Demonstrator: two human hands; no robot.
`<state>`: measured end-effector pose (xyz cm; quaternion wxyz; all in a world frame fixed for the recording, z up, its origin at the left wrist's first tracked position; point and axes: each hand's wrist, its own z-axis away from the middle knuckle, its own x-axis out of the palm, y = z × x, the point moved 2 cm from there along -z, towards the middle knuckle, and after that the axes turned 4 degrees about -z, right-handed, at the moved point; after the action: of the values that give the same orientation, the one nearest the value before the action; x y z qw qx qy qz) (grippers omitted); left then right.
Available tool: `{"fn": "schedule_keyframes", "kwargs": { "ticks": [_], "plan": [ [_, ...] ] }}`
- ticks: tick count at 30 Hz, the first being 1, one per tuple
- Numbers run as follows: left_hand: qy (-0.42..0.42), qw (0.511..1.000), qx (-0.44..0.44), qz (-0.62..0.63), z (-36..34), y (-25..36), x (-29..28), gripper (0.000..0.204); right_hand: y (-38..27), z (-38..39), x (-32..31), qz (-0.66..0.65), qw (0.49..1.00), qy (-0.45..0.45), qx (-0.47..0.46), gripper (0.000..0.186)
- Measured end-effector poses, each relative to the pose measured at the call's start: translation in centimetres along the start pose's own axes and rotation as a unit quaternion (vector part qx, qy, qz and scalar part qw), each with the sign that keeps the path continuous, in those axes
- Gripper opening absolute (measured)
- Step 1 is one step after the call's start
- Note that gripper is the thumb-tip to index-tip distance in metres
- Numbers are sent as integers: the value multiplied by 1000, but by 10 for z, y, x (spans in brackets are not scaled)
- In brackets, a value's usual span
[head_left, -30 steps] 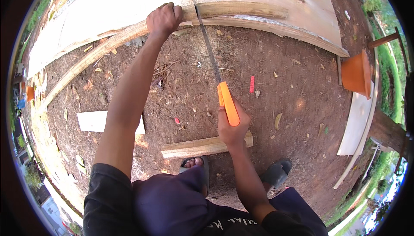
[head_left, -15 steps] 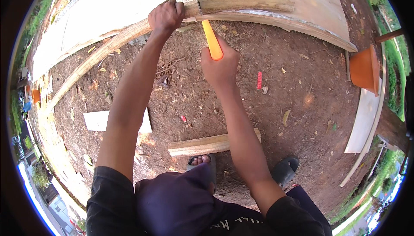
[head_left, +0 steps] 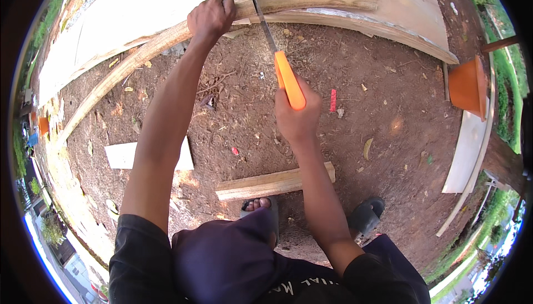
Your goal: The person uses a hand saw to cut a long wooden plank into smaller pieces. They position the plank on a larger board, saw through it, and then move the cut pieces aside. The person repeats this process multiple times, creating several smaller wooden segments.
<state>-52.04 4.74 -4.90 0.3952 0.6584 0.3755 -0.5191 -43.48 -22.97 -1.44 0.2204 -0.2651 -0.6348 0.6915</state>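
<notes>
A long wooden strip (head_left: 133, 59) runs from the left ground up onto a pale wooden board (head_left: 166, 4); its right part rests along the board's near edge. My left hand (head_left: 211, 17) is closed around the strip, just left of the saw. In my right hand (head_left: 298, 109) is the orange handle of a hand saw (head_left: 290, 80). The saw's thin metal blade lies across the strip and slants away over the board. My fingers wrap the handle, partly hidden behind the hand.
A short wood piece (head_left: 261, 186) lies on the soil by my sandalled feet. A white panel (head_left: 122, 155) is beneath my left forearm. To the right stand an orange pot (head_left: 466, 88) and a pale plank (head_left: 466, 154). Red scraps and dry leaves dot the ground.
My right hand has pulled the saw back toward me and slightly right, baring more blade on the near side of the strip. My left hand keeps its grip on the strip.
</notes>
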Motion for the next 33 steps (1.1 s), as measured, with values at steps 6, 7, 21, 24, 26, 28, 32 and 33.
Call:
{"fn": "schedule_keyframes", "kwargs": {
  "ticks": [6, 7, 21, 24, 26, 28, 32, 33],
  "plan": [
    [1, 1000, -9, -6, -5, 3, -10, 44, -8, 44, -28, 14, 999, 33, -5, 28],
    [8, 1000, -4, -8, -10, 10, -12, 44, -10, 13, -15, 14, 999, 29, -28, 21],
    [-72, 997, -27, -26, -5, 13, -15, 45, -12, 95, -89, 123, 984, 64, -112, 50],
    [-92, 995, -27, -26, -6, 3, -13, 48, -24, 90, -114, 180, 970, 131, -95, 50],
    [-95, 995, -32, -5, -19, -9, -10, 48, -16, 94, -136, 212, 950, 201, -112, 53],
    [-119, 992, -42, 25, -33, -11, -5, 49, -11, 101, -153, 198, 949, 238, -54, 60],
    [-98, 992, 2, 78, -36, 46, -27, 50, 7, 105, -168, 285, 923, 245, -86, 67],
    [-98, 992, 44, 66, -33, 64, -29, 51, 15, 107, -169, 314, 926, 203, -46, 67]
  ]
}}
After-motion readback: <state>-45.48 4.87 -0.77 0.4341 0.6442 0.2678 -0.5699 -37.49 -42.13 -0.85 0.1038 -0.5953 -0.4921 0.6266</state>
